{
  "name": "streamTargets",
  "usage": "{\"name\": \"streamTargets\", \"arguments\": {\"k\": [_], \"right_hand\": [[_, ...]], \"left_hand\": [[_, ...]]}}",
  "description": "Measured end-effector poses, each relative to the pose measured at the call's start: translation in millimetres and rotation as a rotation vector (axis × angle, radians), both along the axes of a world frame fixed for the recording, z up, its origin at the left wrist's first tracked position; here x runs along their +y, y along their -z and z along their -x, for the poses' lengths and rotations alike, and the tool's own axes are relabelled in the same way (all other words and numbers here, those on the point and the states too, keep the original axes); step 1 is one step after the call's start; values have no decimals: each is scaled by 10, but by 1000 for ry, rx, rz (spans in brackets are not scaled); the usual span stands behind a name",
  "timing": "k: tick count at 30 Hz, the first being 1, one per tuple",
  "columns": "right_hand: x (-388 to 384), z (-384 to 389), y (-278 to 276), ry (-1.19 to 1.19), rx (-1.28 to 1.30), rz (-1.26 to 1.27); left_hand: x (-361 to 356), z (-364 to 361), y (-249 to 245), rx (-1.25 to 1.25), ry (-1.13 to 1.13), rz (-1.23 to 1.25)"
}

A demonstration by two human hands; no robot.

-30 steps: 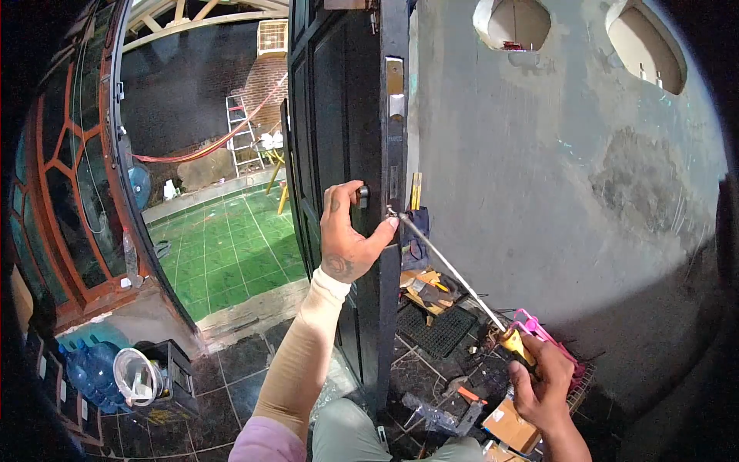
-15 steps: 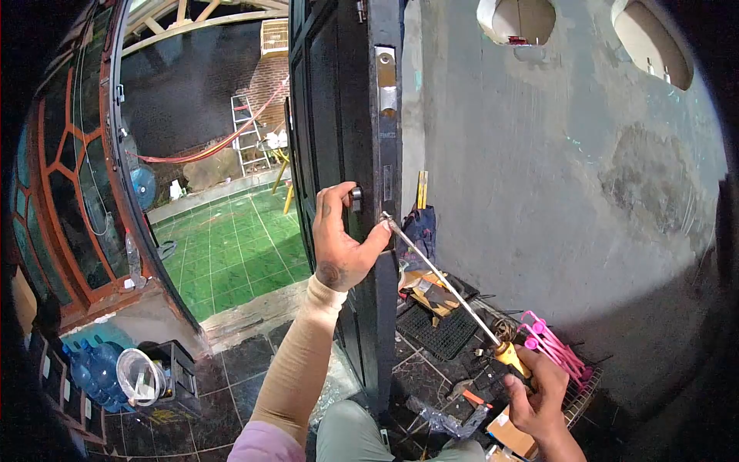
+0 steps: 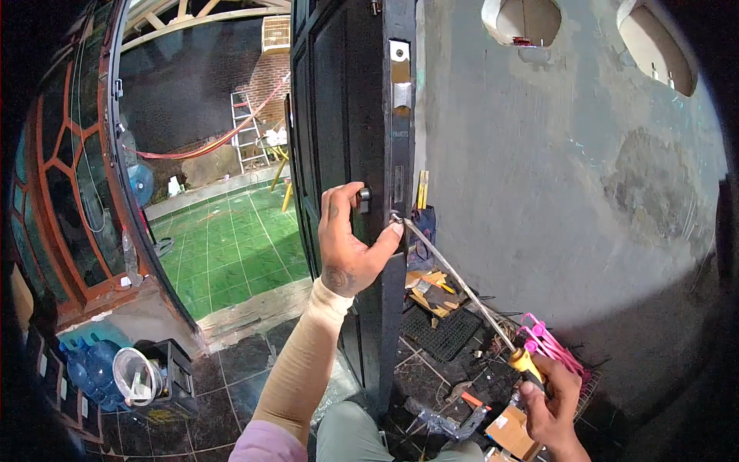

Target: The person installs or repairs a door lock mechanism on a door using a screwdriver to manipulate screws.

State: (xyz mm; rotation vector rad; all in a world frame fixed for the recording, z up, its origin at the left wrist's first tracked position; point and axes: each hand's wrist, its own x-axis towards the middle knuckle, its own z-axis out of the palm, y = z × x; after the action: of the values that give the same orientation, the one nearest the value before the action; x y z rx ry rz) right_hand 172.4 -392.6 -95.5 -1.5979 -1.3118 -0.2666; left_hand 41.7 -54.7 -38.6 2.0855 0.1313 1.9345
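Note:
My left hand [image 3: 350,245] is closed on the edge of a black panelled door [image 3: 331,100]. Its index finger lies by a dark lock cylinder [image 3: 365,200] on the door's face. The thumb presses at the narrow edge, beside the tip of a long screwdriver [image 3: 462,285]. That tip meets the door's edge just below the metal lock faceplate [image 3: 399,165]; a screw there is too small to make out. Lower right, my right hand [image 3: 550,404] is closed around the screwdriver's yellow and black handle [image 3: 526,362]. The shaft slants up left from it.
Pink plastic rods [image 3: 558,346], a black mat [image 3: 443,331], a cardboard box [image 3: 512,431] and scattered tools lie on the floor to the right. A grey wall [image 3: 523,154] rises behind. At left stand blue water jugs [image 3: 92,369] and a black crate [image 3: 173,385].
The door and my left hand now appear slightly farther right. My right hand has shifted a little right with the screwdriver, whose handle has turned and now shows a black part.

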Motion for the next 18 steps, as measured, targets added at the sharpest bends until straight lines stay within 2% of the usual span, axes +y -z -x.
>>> {"name": "streamTargets", "arguments": {"k": [4,7,11,14,17,18], "right_hand": [[-34,64,-59,16,43,36],[-38,11,-46,88,-329,50],[-3,130,-63,22,11,47],[-106,-47,22,-170,-36,74],[-111,10,-36,-146,19,66],[-99,7,-27,-90,-44,61]], "left_hand": [[-11,-4,-10,-22,-37,-28],[5,-12,-18,-45,-74,-39],[-17,1,-35,-45,-87,-49],[-27,6,-44,-49,-94,-56],[-32,12,-39,-42,-113,-62],[-29,12,-41,-39,-118,-66]]}}
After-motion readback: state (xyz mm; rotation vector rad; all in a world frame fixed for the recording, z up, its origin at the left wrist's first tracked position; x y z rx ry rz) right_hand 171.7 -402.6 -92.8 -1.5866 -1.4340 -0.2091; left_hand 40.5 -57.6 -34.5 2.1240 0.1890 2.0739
